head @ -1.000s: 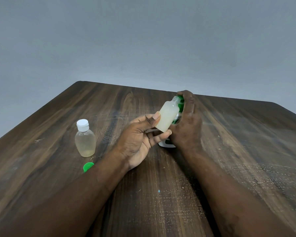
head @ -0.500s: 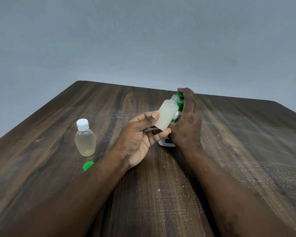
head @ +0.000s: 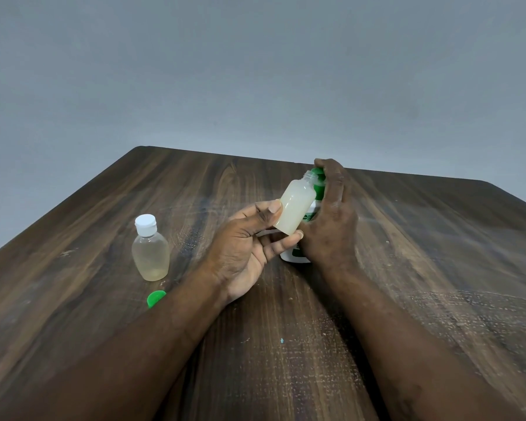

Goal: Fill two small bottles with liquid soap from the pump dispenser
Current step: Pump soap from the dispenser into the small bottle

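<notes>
**A dark wooden bench (head: 438, 268), and an open bottle (head: 296, 208) held up to the pump**

A plain grey wall (head: 255, 71) fills the upper half of the frame. Below it the bench runs toward us, its grain scuffed with pale marks.

Just right of centre we see the left hand (head: 249, 247), palm turned up, holding the open bottle by its lower end. The thumb lies on the side facing us and the fingers (head: 286, 241) curl under the base, so the bottle sits pinched between them. The bottle is tilted, its uncapped neck pointing to the upper right, and it looks cloudy and pale nearly up to the shoulder. Its mouth lies right at the green head of the pump dispenser (head: 319, 189), though we cannot tell whether the two touch.

The right hand (head: 331, 220) wraps over the dispenser from the right. Its fingers curl over the green top and its palm hides most of the white body. We see only the white base on the bench beneath the two hands.

At left of centre, well apart from the hands, a capped bottle (head: 150, 253) stands upright with a white cap and pale yellowish liquid inside. Just below it, beside the left forearm, a small green cap (head: 155, 298) lies on the bench.
</notes>
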`<state>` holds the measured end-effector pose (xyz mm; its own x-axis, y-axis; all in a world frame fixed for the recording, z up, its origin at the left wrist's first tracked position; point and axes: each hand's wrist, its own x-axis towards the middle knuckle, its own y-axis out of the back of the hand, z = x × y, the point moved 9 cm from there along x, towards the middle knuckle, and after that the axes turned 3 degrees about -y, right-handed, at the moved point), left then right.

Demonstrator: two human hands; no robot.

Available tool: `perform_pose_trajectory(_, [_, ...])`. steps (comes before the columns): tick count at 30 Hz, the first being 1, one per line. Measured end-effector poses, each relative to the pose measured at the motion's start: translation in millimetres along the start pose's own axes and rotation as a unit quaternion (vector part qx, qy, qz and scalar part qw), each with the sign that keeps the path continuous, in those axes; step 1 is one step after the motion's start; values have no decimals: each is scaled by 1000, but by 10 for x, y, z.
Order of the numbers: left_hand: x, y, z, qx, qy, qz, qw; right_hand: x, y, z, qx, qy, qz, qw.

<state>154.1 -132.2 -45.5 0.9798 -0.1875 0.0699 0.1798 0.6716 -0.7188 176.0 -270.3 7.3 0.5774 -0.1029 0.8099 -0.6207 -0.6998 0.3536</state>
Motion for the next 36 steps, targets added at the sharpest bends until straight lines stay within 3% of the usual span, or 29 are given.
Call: perform_pose_trajectory(36, [17, 8, -5, 11, -4, -1, 1000, 17, -17, 21, 0, -12, -2, 1000])
